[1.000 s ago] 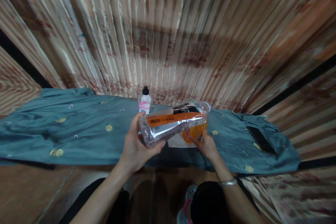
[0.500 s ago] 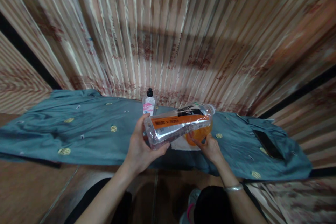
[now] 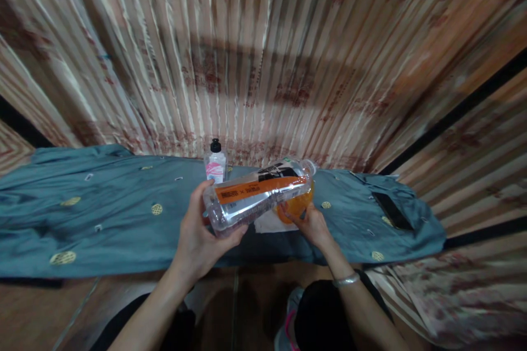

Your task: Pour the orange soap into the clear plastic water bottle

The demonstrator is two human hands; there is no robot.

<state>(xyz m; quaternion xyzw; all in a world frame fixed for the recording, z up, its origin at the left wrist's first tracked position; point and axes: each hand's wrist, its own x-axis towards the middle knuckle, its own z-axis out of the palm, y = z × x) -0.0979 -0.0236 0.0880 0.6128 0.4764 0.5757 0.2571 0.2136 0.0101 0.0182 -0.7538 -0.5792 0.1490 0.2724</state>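
A clear plastic bottle (image 3: 242, 200) with an orange and black label lies tilted in the air, its mouth pointing up and to the right. My left hand (image 3: 200, 230) is wrapped round its base end. Below the bottle's neck is a round, orange, see-through container (image 3: 302, 208), partly hidden by the bottle. The fingers of my right hand (image 3: 313, 226) are closed on its near side. A white cloth or paper (image 3: 267, 224) lies beneath the orange container. Behind the bottle stands a clear squeeze bottle (image 3: 215, 167) with a black cap and pink label.
A teal patterned cloth (image 3: 123, 197) covers the long, narrow surface. On its right part lies a black phone (image 3: 392, 211). Pleated, flowered curtains (image 3: 247, 66) hang close behind, with dark poles at both sides. Tiled floor (image 3: 222, 307) shows below the front edge.
The view has swung to the right, so everything sits further left in the picture. Both hands keep the same hold, and the bottle's tilt looks nearly unchanged.
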